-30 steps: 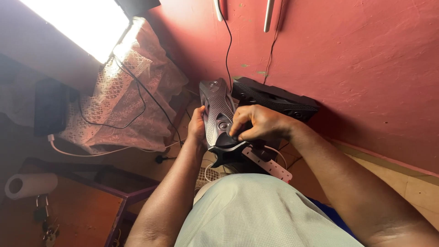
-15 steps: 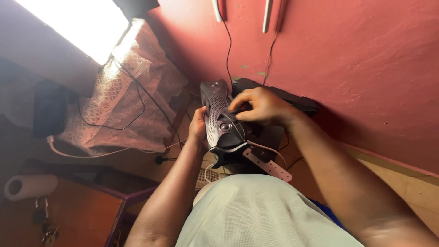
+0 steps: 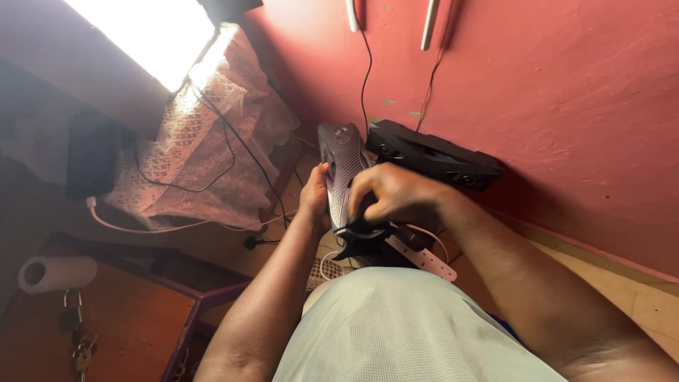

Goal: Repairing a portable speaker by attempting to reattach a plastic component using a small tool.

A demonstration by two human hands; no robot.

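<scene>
Speaker position: dark elongated speaker unit (image 3: 344, 166) is held upright just in front of the red wall (image 3: 566, 106), at the centre of the head view, above the pale green shirt (image 3: 396, 325).
Long axis: it runs from 6 o'clock to 12 o'clock, tilted slightly toward 11; the rounded top end with a small disc is farthest from the body.
Left hand (image 3: 315, 198): placed at 9 o'clock of the unit, fingers clenched around its left edge, thumb on the front face.
Right hand (image 3: 392, 198): laid over the lower front at 3 to 5 o'clock, fingers curled onto a black part near the base; whether that part is gripped or only pressed cannot be told.
Nearer hand: both are touching; the right covers more of the face.
Second speaker (image 3: 431, 155): a matching black box is lying on its side at 2 o'clock, against the wall.
Materials: the casing looks like hard plastic with a fine dotted grille texture.
Surroundings: a white power strip (image 3: 424, 256) is seen below the right hand; a lace cloth (image 3: 205, 155) with black cables draped at 9 o'clock; a paper roll (image 3: 56, 272) at 8 o'clock.
</scene>
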